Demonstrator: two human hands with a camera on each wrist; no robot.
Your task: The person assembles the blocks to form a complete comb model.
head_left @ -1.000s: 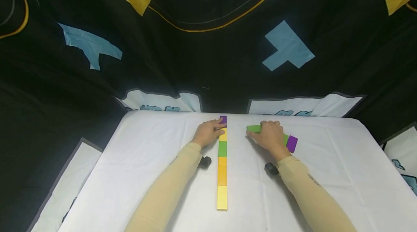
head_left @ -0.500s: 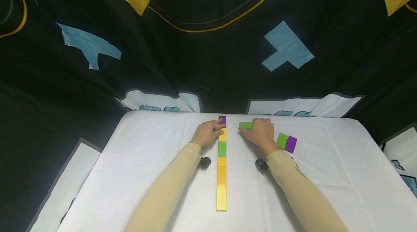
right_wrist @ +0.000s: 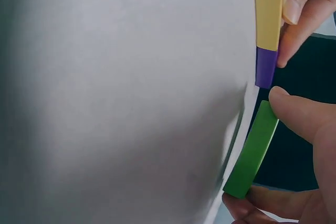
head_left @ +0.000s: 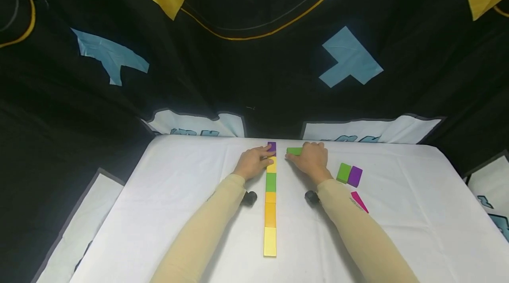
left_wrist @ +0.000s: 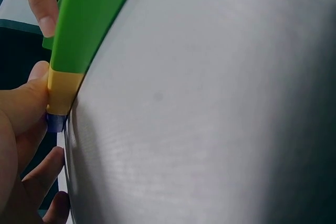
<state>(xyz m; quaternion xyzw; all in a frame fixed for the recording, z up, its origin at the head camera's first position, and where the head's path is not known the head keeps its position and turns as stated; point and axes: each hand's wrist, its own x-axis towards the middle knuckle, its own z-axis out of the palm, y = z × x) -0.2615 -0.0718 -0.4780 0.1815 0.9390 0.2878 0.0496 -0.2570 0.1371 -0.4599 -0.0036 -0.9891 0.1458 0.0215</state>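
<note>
While unlabelled, green block (head_left: 294,151) in hands

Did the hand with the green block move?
Yes. The right hand, holding the green block, slid left toward the purple block at the row's far end, leaving the loose green and purple blocks behind.

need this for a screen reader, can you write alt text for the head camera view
A person's right hand holds a green block near the far end of a straight row of coloured blocks on a white table, while the left hand touches the row's far end. A green, a purple and a pink block lie to the right.
</note>
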